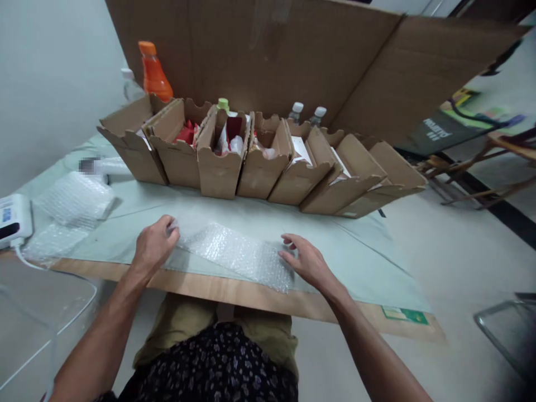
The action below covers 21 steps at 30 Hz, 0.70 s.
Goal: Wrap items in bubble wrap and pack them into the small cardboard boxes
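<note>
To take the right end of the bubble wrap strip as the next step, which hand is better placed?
Probably the right hand: its fingers are open, close to that end of the bubble wrap strip. The left hand is at the opposite end, pinching it.

A clear, glossy strip of bubble wrap [238, 251] lies aslant near the front edge of the worktop [234, 289], roughly flat, its left end pinched in the left hand [156, 243].
</note>
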Tool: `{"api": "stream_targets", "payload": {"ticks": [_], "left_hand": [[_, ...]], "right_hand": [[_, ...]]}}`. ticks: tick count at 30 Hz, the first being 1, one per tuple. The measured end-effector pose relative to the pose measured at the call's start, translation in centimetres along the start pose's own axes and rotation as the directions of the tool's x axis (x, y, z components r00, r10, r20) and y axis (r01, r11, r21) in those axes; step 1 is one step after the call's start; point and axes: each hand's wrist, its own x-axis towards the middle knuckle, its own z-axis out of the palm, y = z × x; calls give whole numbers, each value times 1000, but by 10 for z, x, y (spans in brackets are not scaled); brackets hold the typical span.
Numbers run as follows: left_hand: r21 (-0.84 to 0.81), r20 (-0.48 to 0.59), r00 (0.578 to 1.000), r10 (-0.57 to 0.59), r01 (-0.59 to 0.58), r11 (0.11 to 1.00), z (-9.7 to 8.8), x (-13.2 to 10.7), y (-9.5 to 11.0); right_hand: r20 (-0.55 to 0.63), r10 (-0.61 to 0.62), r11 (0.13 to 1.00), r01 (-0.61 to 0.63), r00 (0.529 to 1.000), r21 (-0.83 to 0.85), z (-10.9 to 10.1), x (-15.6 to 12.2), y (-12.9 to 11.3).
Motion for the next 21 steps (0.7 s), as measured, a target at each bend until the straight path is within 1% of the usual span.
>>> {"api": "stream_targets", "payload": {"ticks": [3,5,7,9,11,13,15,16,17,18,19,20,21], "left_hand": [[18,51,998,31,-32,999,-7,10,10],[41,68,996,50,-53,998,-11,13,13],[58,45,995,90,-92,994,-13,15,17],[38,-9,979,204,-204,978,-13,20,27],[-6,-57,935,351,-352,936,-9,29,50],[-43,-72,886,457,-461,886,0,40,82],[-57,-80,857,508,-513,856,12,49,113],[-63,-98,847,523,-529,846,19,51,124],[-78,-122,836,535,-546,834,24,49,129],[-107,-139,822,553,-567,817,28,45,129],[-149,-142,803,578,-595,790,30,36,123],[-204,-120,779,616,-626,753,31,24,111],[-263,-66,743,666,-657,706,29,8,96]], "right_hand": [[104,77,997,-75,992,-24,0,6,-6],[175,78,997,-72,981,-39,-2,5,-13],[211,57,998,-56,976,-13,-4,-6,-22],[225,34,992,-59,974,109,-5,-29,-30],[244,14,949,-90,970,303,-2,-59,-38],[252,25,879,-142,967,456,6,-89,-45],[235,90,825,-205,968,527,19,-110,-49],[220,129,805,-232,967,545,26,-117,-50],[207,164,788,-254,965,560,32,-121,-51],[195,193,771,-272,962,576,36,-122,-52],[184,217,754,-284,959,593,39,-122,-52],[176,236,731,-294,956,615,40,-120,-52],[181,252,700,-308,951,644,39,-118,-53]]}}
